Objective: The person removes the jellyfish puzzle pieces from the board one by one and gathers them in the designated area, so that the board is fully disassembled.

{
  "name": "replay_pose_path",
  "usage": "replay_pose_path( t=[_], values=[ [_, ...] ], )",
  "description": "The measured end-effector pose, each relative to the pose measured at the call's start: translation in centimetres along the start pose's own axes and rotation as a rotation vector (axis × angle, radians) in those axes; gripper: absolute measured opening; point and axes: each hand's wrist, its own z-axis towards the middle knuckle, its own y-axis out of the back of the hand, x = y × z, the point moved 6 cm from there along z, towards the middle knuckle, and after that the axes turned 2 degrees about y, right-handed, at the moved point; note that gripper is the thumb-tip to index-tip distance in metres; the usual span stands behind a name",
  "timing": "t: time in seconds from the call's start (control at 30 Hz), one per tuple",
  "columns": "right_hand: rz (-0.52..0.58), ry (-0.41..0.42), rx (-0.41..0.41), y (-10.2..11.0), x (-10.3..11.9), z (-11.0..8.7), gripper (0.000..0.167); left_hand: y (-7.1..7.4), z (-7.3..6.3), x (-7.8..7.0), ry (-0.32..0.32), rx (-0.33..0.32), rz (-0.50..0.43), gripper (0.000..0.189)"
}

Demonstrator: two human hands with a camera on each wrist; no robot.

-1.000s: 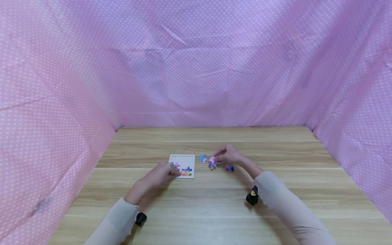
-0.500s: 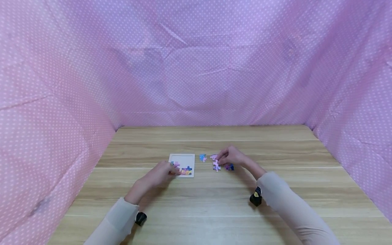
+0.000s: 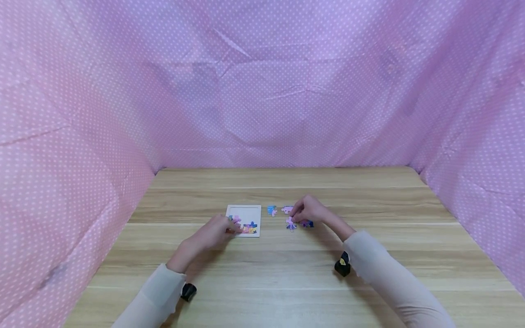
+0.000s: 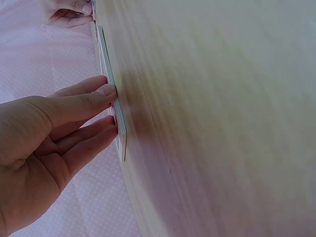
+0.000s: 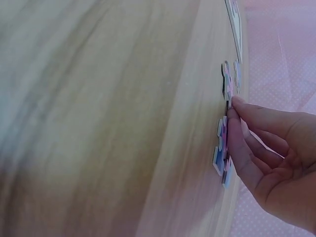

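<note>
My left hand (image 3: 214, 231) rests its fingertips on the near left part of a white puzzle tray (image 3: 246, 212). Colourful joined pieces (image 3: 249, 229) fill the tray's near side; some are hidden under that hand. In the left wrist view the thumb and fingers (image 4: 86, 103) reach to the tray's edge and face. To the right of the tray, my right hand (image 3: 310, 209) pinches a pink and purple puzzle piece (image 3: 291, 225) between thumb and forefinger, low over the table. In the right wrist view the puzzle piece (image 5: 227, 81) shows edge-on at the fingertips.
A blue puzzle piece (image 3: 272, 210) and a pink puzzle piece (image 3: 286, 209) lie between the tray and the right hand. Dark purple and blue pieces (image 3: 307, 224) lie just beneath that hand. Pink dotted cloth (image 3: 262, 114) hangs around the wooden table (image 3: 262, 273).
The right hand has shifted slightly right and nearer, turning the pinched puzzle piece and bringing it down and right. A pink piece behind it has come into view. The left hand stays put.
</note>
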Motion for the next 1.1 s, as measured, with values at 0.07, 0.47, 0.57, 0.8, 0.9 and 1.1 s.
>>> replay_pose_path(
  t=[0.07, 0.47, 0.57, 0.8, 0.9, 1.1],
  values=[
    [0.0, 0.012, 0.003, 0.0, 0.2, 0.0, 0.006, 0.0, 0.0, 0.0, -0.017, -0.001, 0.003, 0.02],
    [0.099, -0.021, -0.034, 0.5, -0.2, 0.2, 0.011, 0.1, 0.1, 0.0, -0.023, -0.01, 0.01, 0.018],
    [0.103, -0.008, -0.04, 0.4, 0.1, 0.3, 0.013, 0.1, 0.0, -0.1, -0.01, -0.008, 0.013, 0.017],
    [0.15, -0.015, -0.021, -0.7, 1.3, 1.1, 0.015, 0.1, 0.0, -0.2, 0.002, -0.016, 0.057, 0.017],
    [0.135, 0.002, -0.006, -1.4, 1.9, 1.7, 0.015, 0.1, -0.1, -0.1, 0.008, -0.018, 0.063, 0.017],
    [0.11, 0.029, 0.016, -2.8, 2.6, 2.8, 0.013, 0.1, -0.3, -0.5, -0.072, -0.04, 0.077, 0.013]
  ],
)
